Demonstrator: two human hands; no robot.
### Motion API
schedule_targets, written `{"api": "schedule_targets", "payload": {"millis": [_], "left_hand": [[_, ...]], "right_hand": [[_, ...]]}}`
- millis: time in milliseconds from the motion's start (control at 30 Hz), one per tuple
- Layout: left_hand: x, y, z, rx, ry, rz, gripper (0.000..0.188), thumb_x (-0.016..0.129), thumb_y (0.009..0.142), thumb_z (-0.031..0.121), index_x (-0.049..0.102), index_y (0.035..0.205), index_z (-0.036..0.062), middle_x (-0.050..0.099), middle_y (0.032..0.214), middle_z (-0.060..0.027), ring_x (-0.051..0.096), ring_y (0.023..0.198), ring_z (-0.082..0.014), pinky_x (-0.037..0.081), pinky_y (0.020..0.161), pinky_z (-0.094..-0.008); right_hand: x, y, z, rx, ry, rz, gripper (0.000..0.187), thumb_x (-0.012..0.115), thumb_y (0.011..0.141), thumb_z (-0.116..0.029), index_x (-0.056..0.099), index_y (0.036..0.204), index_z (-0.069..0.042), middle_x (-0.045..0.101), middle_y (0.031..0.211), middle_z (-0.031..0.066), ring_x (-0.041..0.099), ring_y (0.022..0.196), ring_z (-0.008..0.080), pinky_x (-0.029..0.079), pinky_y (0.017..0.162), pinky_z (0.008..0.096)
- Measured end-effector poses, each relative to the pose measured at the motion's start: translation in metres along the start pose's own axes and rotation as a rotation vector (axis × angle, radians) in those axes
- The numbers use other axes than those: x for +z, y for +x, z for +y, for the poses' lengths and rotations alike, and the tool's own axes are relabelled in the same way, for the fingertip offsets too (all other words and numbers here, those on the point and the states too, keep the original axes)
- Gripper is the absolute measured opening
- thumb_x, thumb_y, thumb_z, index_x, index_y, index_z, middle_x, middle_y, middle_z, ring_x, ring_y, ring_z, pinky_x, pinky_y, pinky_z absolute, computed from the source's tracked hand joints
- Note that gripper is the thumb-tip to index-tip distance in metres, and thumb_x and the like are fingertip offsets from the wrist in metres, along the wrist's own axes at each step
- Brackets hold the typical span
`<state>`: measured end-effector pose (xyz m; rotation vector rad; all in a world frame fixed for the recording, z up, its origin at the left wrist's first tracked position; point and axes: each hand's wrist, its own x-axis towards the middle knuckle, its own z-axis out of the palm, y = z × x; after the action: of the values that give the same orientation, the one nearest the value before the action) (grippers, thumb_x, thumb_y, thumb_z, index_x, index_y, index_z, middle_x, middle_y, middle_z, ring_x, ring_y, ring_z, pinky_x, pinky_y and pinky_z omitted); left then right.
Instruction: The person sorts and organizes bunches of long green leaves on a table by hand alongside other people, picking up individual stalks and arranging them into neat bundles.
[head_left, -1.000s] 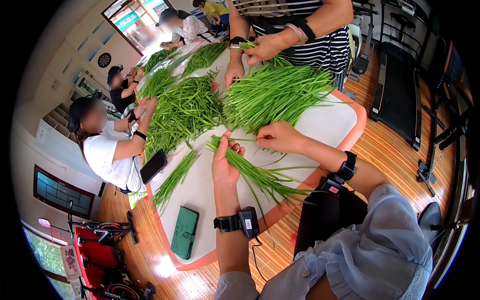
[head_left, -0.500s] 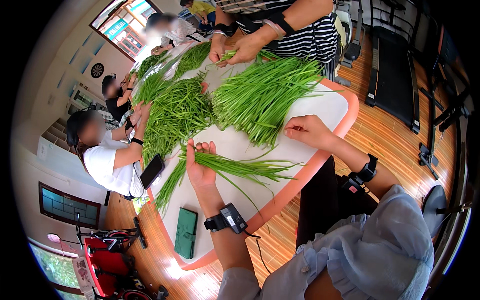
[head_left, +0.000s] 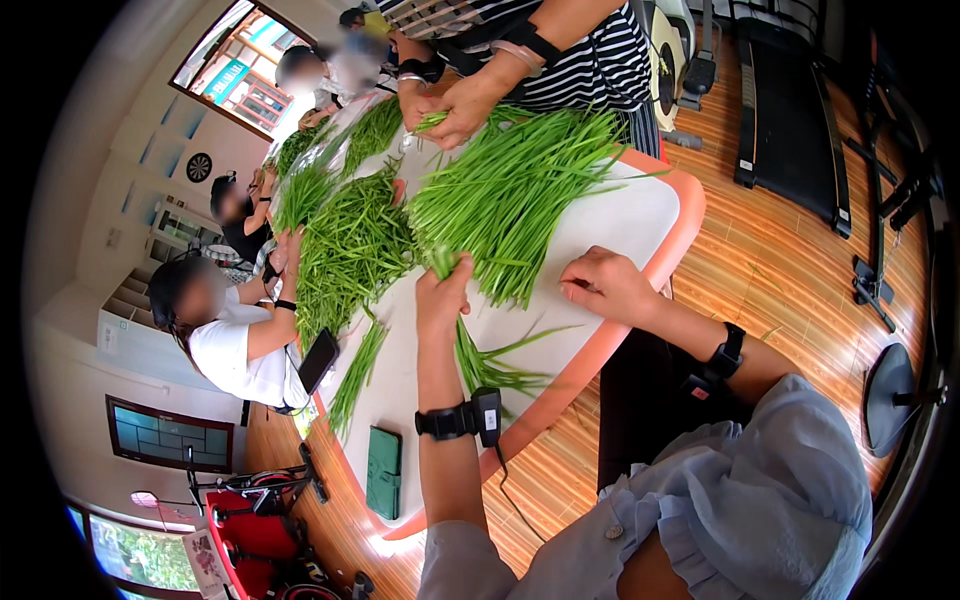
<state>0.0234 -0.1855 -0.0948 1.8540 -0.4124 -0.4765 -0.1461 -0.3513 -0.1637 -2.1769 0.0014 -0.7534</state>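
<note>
My left hand [head_left: 443, 295] is closed round a bunch of garlic chives [head_left: 480, 362]. Their pale ends poke out above the fist beside the large pile, and the green leaves trail below it over the tabletop. My right hand [head_left: 605, 285] is above the table's right side, its fingers curled and pinched; whether anything is in them is hidden. Just beyond both hands spreads the large heap of loose chives [head_left: 525, 195]. A smaller bundle of chives [head_left: 358, 375] lies left of my left forearm.
The white table [head_left: 615, 220] has an orange rim. A green phone case [head_left: 383, 470] and a black phone [head_left: 319, 360] lie along its left side. Across from me, a person in stripes holds chives; others sit along the left. A treadmill [head_left: 790, 120] stands at the right.
My left hand has moved up and right toward the large pile, closing round the bunch and turning it from lying sideways to pointing away. My right hand has barely shifted.
</note>
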Motion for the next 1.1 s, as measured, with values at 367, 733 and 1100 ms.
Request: {"api": "schedule_targets", "payload": {"millis": [367, 733, 1100], "left_hand": [[0.022, 0.035, -0.012, 0.274, 0.736, 0.156, 0.028, 0.064, 0.074, 0.027, 0.065, 0.084, 0.0014, 0.064, 0.075, -0.0157, 0.061, 0.070, -0.0277, 0.045, 0.067, -0.0343], [-0.006, -0.006, 0.009, -0.064, 0.191, 0.050, 0.023, 0.064, 0.075, 0.021, 0.062, 0.068, -0.0006, 0.049, 0.049, -0.0059, 0.047, 0.043, -0.0156, 0.037, 0.041, -0.0308], [0.010, -0.090, 0.047, -0.207, -0.037, -0.253, 0.023, 0.063, 0.080, 0.022, 0.061, 0.077, 0.0001, 0.041, 0.050, 0.0022, 0.036, 0.040, -0.0077, 0.030, 0.040, -0.0240]], "right_hand": [[-0.003, -0.001, -0.001, -0.033, 0.002, 0.020, 0.013, 0.055, 0.078, -0.018, 0.057, 0.074, -0.005, 0.057, 0.067, 0.0095, 0.053, 0.073, 0.0283, 0.045, 0.072, 0.0364], [0.000, 0.000, 0.004, -0.061, 0.037, 0.059, 0.011, 0.057, 0.077, -0.016, 0.057, 0.075, -0.005, 0.057, 0.067, 0.0085, 0.055, 0.071, 0.0271, 0.045, 0.071, 0.0350], [-0.008, 0.018, -0.061, -0.329, 0.037, 0.218, 0.022, 0.057, 0.079, -0.014, 0.059, 0.100, -0.009, 0.060, 0.090, 0.0106, 0.054, 0.091, 0.0274, 0.037, 0.085, 0.0435]]}}
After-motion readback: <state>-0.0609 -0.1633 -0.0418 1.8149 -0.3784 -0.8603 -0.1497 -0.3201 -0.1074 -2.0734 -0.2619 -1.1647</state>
